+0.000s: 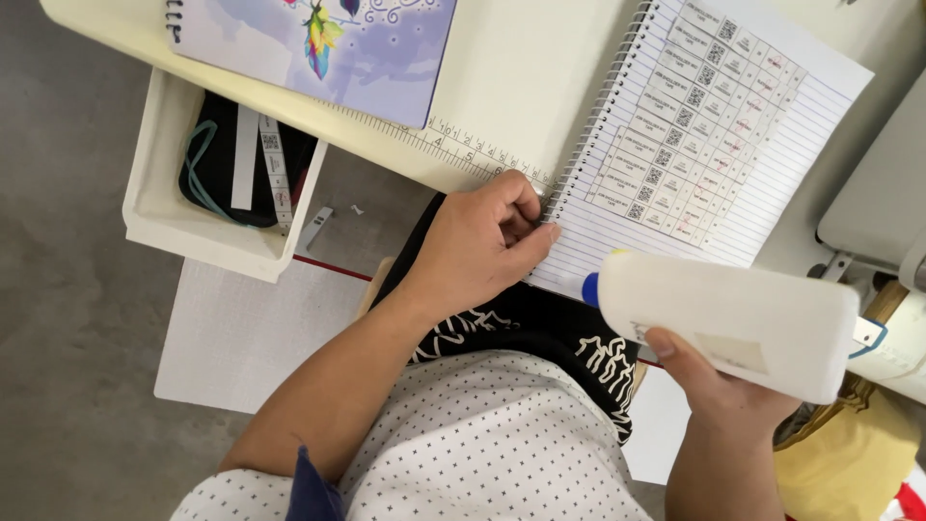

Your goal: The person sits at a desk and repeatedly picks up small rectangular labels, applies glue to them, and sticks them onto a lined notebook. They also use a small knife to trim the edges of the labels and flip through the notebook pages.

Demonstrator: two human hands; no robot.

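Head view looks down at two hands over a pale desk (521, 68). Left hand (477, 241) sits at the desk's near edge, with its fingers curled together and pinching the bottom corner of an open spiral notebook (772, 125). Its thumb lies on the lined page, just beside the wire rings. The notebook lies flat on the desk, and many small printed stickers (699, 116) are stuck in rows on its page.

Right hand (719, 386) is clamped on a white plastic bottle (728, 323). The bottle is tipped on its side in the air, just below the notebook's near edge. Its blue tip (590, 288) points left, close to the left hand's fingers but not touching them.

A second notebook with a purple picture cover (328, 48) lies on the desk farther back, well apart from the hands. A ruler strip (453, 145) runs along the desk edge. An open white drawer (159, 203) hangs under the desk at the left, with a measuring tape (275, 169) and dark things inside. Black cloth with white marks (540, 333) lies on the person's lap, under both hands.
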